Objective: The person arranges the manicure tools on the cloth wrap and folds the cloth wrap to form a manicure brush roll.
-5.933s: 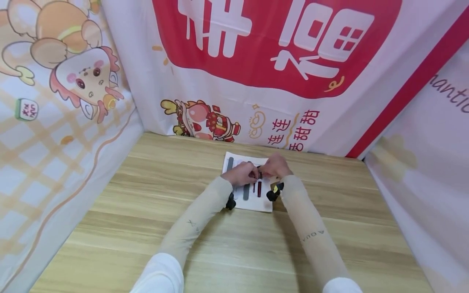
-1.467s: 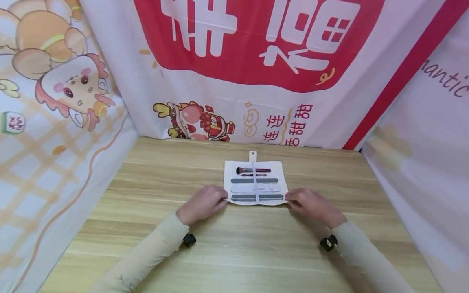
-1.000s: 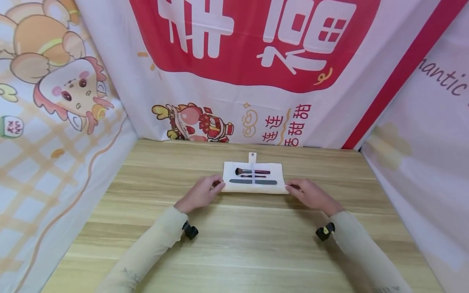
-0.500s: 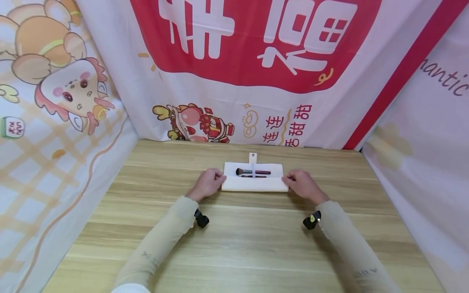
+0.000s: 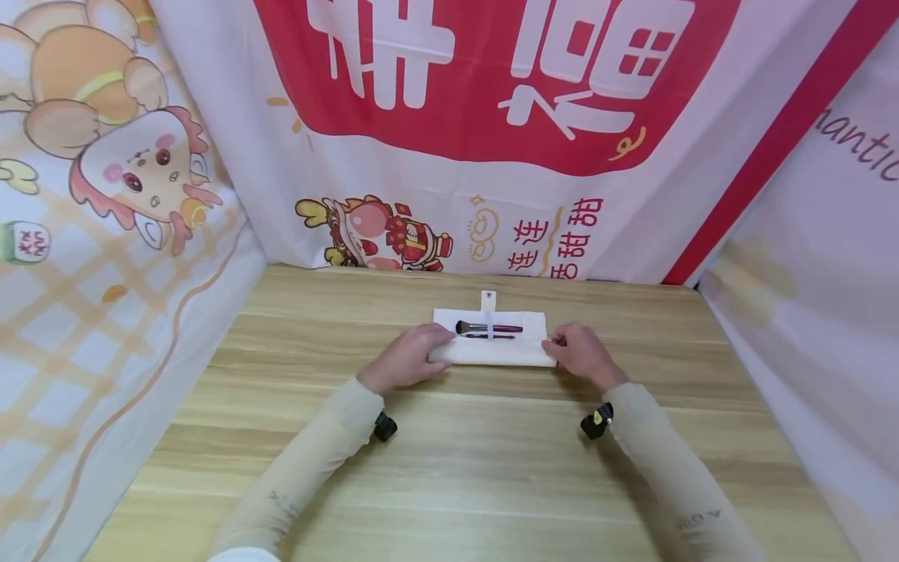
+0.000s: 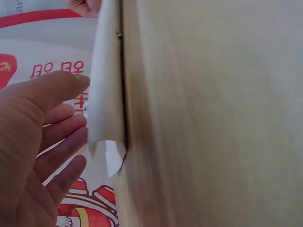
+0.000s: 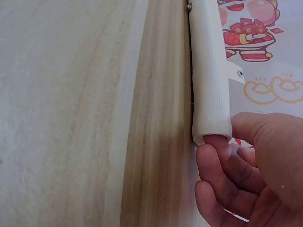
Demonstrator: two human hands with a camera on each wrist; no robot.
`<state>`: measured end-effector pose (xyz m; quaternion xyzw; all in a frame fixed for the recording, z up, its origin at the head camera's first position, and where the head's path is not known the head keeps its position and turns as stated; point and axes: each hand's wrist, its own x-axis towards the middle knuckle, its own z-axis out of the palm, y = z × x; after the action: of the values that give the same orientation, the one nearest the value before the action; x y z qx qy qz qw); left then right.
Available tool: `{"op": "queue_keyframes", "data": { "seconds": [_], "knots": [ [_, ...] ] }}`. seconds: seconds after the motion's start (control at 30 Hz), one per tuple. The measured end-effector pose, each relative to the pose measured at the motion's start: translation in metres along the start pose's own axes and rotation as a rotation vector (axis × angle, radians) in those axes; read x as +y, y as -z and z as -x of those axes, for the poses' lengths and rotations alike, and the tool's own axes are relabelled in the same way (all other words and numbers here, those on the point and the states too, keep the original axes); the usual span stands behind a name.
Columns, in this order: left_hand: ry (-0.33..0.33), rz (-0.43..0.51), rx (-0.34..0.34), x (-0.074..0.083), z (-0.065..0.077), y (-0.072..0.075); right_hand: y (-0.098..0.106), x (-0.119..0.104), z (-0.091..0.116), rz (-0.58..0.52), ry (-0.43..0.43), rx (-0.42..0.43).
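A white roll-up pouch (image 5: 502,355) lies on the table, its near edge rolled over toward the back. On the part still flat, an elastic band holds a makeup brush (image 5: 507,329) with a dark red handle and a thinner dark red tool (image 5: 485,336). My left hand (image 5: 410,355) is at the left end of the roll, fingers loosely extended; the left wrist view shows the thumb (image 6: 64,87) by the rolled fabric (image 6: 105,85). My right hand (image 5: 579,351) pinches the right end; one fingertip is inside the roll's opening (image 7: 215,135) in the right wrist view.
A snap strap (image 5: 488,299) sticks out from the pouch's back edge. The wood-grain table (image 5: 477,460) stretches toward me. Printed cloth walls (image 5: 281,195) stand behind the table and on both sides.
The pouch was turned sideways, and its near edge has been rolled backward over the nail files, hiding them. In the last half second my left fingers have loosened from their pinch and straightened.
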<state>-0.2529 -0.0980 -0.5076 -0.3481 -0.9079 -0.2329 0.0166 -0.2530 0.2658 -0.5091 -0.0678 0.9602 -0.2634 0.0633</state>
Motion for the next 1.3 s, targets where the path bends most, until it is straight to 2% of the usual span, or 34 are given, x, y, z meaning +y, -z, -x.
{"op": "queue_keyframes", "data": {
  "seconds": [0.07, 0.13, 0.2, 0.27, 0.33, 0.43, 0.5, 0.63, 0.77, 0.93, 1.07, 1.3],
  "knots": [
    [-0.046, -0.054, -0.047, 0.000, -0.001, -0.002, 0.003, -0.001, 0.001, 0.043, 0.004, 0.006],
    [-0.060, -0.086, -0.068, -0.001, -0.002, -0.004, 0.007, -0.005, 0.005, 0.109, 0.041, 0.033],
    [-0.057, -0.104, -0.077, -0.002, -0.003, -0.005, 0.011, -0.012, 0.011, 0.197, 0.127, 0.090],
    [-0.060, -0.108, -0.077, -0.003, -0.003, -0.005, 0.016, -0.021, 0.017, 0.268, 0.248, 0.155],
    [-0.069, -0.107, -0.072, -0.004, -0.004, -0.003, 0.020, -0.029, 0.023, 0.310, 0.373, 0.182],
    [-0.082, -0.084, -0.068, -0.006, -0.006, 0.001, 0.019, -0.036, 0.027, 0.323, 0.503, 0.107],
    [-0.075, -0.070, -0.075, -0.006, -0.007, 0.003, 0.015, -0.037, 0.027, 0.337, 0.528, 0.040],
    [-0.029, -0.018, -0.110, -0.007, -0.012, 0.006, 0.007, -0.031, 0.022, 0.348, 0.526, 0.005],
    [0.041, 0.084, -0.120, -0.008, -0.020, 0.008, 0.007, -0.023, 0.011, 0.267, 0.483, 0.004],
    [0.139, 0.220, -0.087, -0.014, -0.030, 0.009, 0.012, -0.010, -0.008, 0.119, 0.372, -0.060],
    [0.203, 0.256, -0.057, -0.022, -0.035, 0.007, 0.016, -0.002, -0.021, -0.019, 0.290, -0.084],
    [0.293, 0.310, 0.048, -0.035, -0.049, -0.002, 0.017, 0.008, -0.037, -0.078, 0.276, -0.033]
  ]
}}
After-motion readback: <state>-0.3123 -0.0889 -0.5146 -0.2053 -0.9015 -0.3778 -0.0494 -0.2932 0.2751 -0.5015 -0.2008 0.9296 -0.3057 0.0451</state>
